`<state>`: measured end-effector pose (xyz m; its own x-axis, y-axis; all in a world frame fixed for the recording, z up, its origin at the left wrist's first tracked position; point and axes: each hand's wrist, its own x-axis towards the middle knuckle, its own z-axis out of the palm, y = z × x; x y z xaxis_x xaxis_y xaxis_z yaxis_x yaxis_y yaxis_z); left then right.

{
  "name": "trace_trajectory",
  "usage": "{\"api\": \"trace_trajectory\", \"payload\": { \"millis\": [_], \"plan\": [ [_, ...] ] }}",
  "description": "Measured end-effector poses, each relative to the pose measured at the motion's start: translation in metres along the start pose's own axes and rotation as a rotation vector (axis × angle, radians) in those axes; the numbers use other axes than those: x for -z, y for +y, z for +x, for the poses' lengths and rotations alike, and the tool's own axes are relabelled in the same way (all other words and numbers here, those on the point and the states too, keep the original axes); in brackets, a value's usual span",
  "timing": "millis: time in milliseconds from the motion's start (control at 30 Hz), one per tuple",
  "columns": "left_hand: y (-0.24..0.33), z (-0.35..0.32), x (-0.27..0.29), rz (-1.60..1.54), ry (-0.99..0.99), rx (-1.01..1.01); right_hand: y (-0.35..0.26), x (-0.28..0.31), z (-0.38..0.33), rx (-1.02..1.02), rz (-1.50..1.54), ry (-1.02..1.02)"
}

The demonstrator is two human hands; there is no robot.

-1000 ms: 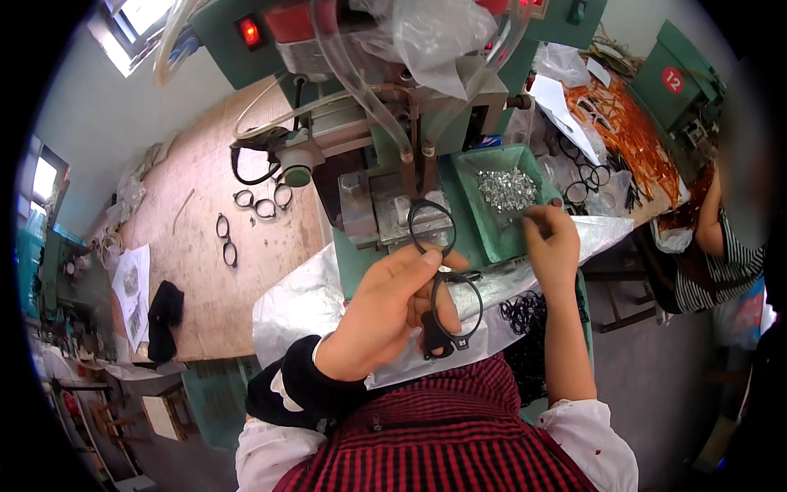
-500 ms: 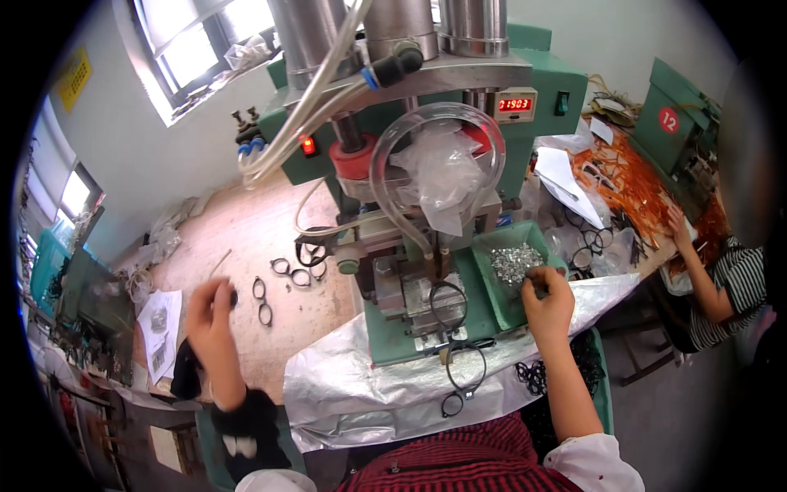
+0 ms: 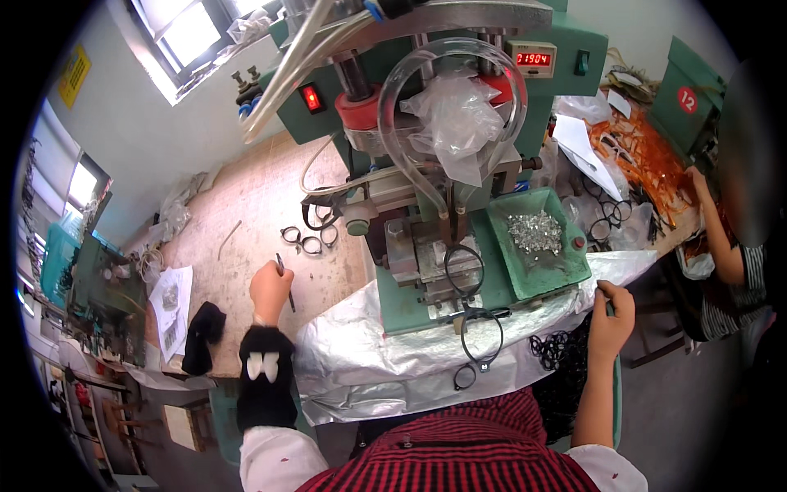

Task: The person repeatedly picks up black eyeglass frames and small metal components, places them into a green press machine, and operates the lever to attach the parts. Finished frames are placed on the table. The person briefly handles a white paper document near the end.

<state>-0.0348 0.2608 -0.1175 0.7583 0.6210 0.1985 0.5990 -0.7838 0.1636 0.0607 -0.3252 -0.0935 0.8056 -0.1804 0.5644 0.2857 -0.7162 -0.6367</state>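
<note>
My left hand (image 3: 270, 292) is closed on a black eyeglass frame (image 3: 291, 297), seen edge-on above the wooden tabletop. Right of the green tray (image 3: 560, 283), my right hand (image 3: 613, 320) has its fingers pinched together; a small dark bit shows between them, too small to name. The tray holds small silver metal pieces (image 3: 534, 234). At the front of the green press (image 3: 566, 43), a round black rim (image 3: 481, 261) stands by the metal fixture (image 3: 403, 256). Another black rim (image 3: 501, 343) hangs below, over the silver sheet (image 3: 352, 353).
Several black frames (image 3: 311, 245) lie on the tabletop (image 3: 254, 193) left of the press. A black cloth (image 3: 203, 336) and papers (image 3: 170, 302) are farther left. Under the sheet's right side is a bin of black rims (image 3: 557, 351). At right, a person's arm (image 3: 715, 217) reaches over orange strips.
My left hand has moved right and taken the black eyeglass frame from the tabletop. My right hand has left the tray of metal pieces, moving right. The view has shifted too.
</note>
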Motion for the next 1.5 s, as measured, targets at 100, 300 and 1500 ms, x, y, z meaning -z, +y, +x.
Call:
{"api": "trace_trajectory", "payload": {
  "millis": [100,300,1500],
  "plan": [
    [0.034,-0.030,0.040,-0.703,-0.011,0.000,-0.016,-0.005,-0.001,-0.049,0.182,-0.091],
    [0.124,-0.048,0.083,-1.256,0.041,-0.277,-0.136,-0.051,0.051,0.073,0.675,-0.407],
    [0.257,-0.100,0.097,-0.731,0.500,-1.456,-0.040,-0.078,0.039,-0.081,0.279,-0.328]
  ]
}}
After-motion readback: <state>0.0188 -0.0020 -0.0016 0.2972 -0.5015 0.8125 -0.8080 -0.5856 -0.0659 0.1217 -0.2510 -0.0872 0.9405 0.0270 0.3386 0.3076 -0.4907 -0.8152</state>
